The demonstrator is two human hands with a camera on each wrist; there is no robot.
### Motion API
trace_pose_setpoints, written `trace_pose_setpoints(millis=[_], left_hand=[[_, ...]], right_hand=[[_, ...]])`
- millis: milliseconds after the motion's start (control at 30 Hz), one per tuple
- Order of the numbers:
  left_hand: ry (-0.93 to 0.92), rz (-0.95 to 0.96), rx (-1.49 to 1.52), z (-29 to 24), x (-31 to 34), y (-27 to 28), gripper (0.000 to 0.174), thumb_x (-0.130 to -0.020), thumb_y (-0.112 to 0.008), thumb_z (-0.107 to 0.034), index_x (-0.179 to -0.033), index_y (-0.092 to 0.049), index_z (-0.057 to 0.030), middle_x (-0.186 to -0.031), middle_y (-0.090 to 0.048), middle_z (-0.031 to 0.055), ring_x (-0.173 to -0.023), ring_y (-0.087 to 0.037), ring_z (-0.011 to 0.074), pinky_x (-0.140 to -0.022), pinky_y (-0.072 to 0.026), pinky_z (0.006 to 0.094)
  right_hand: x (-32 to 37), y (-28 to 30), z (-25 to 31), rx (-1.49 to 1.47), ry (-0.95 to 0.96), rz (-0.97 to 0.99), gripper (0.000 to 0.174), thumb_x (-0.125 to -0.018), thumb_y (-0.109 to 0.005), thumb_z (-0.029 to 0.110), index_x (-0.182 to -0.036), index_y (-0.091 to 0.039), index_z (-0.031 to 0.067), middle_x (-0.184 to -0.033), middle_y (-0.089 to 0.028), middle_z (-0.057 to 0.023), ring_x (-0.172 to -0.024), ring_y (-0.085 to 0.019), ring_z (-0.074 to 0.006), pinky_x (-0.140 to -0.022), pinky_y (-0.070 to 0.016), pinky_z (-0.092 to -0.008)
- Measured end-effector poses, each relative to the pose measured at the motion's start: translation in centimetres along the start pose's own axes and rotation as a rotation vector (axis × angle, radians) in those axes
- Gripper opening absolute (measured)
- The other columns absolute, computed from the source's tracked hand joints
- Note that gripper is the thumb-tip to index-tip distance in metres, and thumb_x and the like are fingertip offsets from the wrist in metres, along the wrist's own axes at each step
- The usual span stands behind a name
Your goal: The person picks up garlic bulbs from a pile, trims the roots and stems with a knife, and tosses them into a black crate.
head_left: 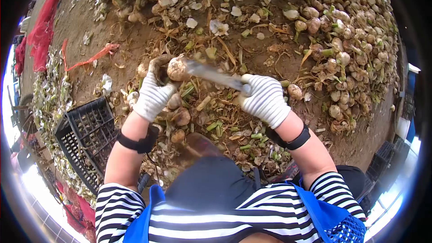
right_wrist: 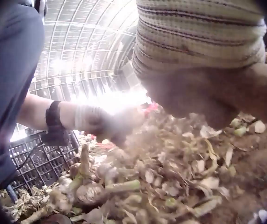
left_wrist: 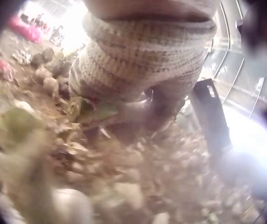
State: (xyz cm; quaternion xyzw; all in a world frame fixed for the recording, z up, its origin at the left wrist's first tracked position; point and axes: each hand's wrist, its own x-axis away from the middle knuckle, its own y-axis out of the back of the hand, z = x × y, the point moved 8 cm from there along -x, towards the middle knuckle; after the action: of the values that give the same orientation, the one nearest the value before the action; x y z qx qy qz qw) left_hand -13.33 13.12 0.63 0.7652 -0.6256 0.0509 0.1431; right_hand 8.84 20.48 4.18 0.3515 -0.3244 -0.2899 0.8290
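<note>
Pale, dirt-streaked garlic bulb (head_left: 177, 69) sits gripped in the white-gloved left hand (head_left: 153, 93), forearm stretched forward over the husk-strewn earth floor (head_left: 148, 40). The gloved right hand (head_left: 265, 99), wrist angled inward, clasps a long grey metal blade (head_left: 213, 76) touching the bulb. A black plastic crate (head_left: 83, 139) lies beside the left arm.

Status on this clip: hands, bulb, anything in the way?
Left hand grips garlic bulb. Right hand grips knife, blade at the bulb. Trimmings piled below; black crate off left, nothing blocking.

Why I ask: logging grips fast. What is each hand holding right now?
Left hand: closed around a garlic bulb.
Right hand: closed around a knife.
</note>
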Motion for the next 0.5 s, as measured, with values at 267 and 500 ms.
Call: trace_pose_setpoints(millis=[267,500], left_hand=[[0.035,0.178,0.289,-2.2,0.9,-4.4,0.059,-0.076,-0.072,-0.014,-0.122,-0.038,-0.0024,-0.109,-0.059,0.0073,-0.101,-0.057,0.0157,-0.092,-0.0469,0.0325],[0.08,0.173,1.282,1.8,1.0,-7.7,0.04,-0.088,-0.057,-0.027,-0.119,-0.042,-0.0055,-0.108,-0.058,0.0096,-0.097,-0.056,0.0166,-0.087,-0.0482,0.0353]], right_hand=[[1.0,0.9,3.0,0.121,0.166,-0.09,0.014,-0.064,-0.061,0.016,-0.075,-0.056,0.0083,-0.065,-0.058,-0.0145,-0.061,-0.059,-0.0338,-0.053,-0.046,-0.0414],[0.6,0.6,5.6,0.039,0.211,-0.09,0.017,-0.061,-0.062,0.017,-0.075,-0.056,0.0082,-0.067,-0.057,-0.0135,-0.062,-0.059,-0.0328,-0.055,-0.0478,-0.0406]])
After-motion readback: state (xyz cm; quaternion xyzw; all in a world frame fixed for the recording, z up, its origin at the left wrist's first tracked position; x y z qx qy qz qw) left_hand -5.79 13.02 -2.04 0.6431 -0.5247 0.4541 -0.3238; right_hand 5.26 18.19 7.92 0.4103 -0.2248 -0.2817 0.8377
